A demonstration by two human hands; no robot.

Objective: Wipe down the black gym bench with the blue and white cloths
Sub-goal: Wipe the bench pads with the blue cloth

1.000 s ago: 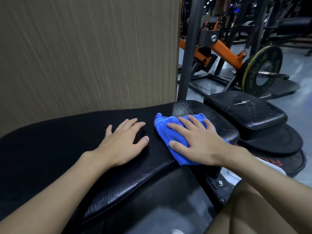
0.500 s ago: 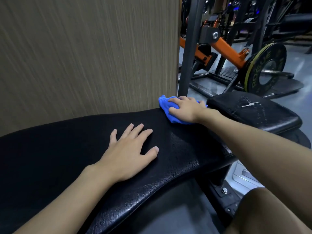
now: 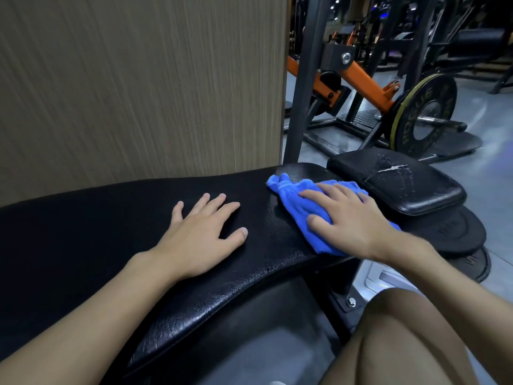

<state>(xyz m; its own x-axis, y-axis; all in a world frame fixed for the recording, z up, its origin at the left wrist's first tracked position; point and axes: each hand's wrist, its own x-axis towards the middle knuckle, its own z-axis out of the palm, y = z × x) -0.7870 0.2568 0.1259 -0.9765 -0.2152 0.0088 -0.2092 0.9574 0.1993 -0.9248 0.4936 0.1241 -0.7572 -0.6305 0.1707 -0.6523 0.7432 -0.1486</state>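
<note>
Right hand (image 3: 352,220) has dragged the crumpled blue microfibre cloth (image 3: 294,201) back from the far edge of the black padded surface (image 3: 111,218) toward the near edge. Fingers now spread flatter on it.

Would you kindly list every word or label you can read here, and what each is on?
"ROGUE": on the upright weight plate, beside its hub.
That plate's other lettering: too blurred to read.
Embossed marks on the flat plates on the floor: too dark to read.
</note>
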